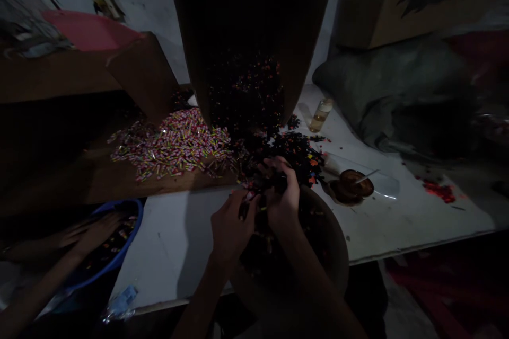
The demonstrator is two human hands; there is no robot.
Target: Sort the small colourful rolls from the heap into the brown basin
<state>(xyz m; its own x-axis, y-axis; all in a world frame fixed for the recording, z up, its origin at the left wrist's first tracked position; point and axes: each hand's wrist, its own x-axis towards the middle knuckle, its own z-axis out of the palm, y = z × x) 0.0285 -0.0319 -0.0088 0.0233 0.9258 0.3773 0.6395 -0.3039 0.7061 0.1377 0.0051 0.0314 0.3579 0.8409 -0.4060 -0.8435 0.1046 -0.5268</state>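
Note:
My left hand [230,225] is closed in a pinch over a round basin [338,243], with a small pinkish piece [249,196] at its fingertips. Beside it my right hand [287,198] curls inward, its fingers bent; what lies in them is too dark to make out. Inside the basin are dark small pieces with coloured specks. Just beyond my hands spreads a heap of small black pieces [294,151] with orange and blue bits, spilling from a tall open cardboard box [306,63]. A pile of small pink-and-white pieces [178,143] lies to the left.
Right of the heap stand a small bottle [320,115] with yellowish liquid and a brown cup [357,184] with a stick. Red bits [437,190] lie farther right on the white table [159,243]. At left, another person's hands [95,230] reach into a blue basin [137,222].

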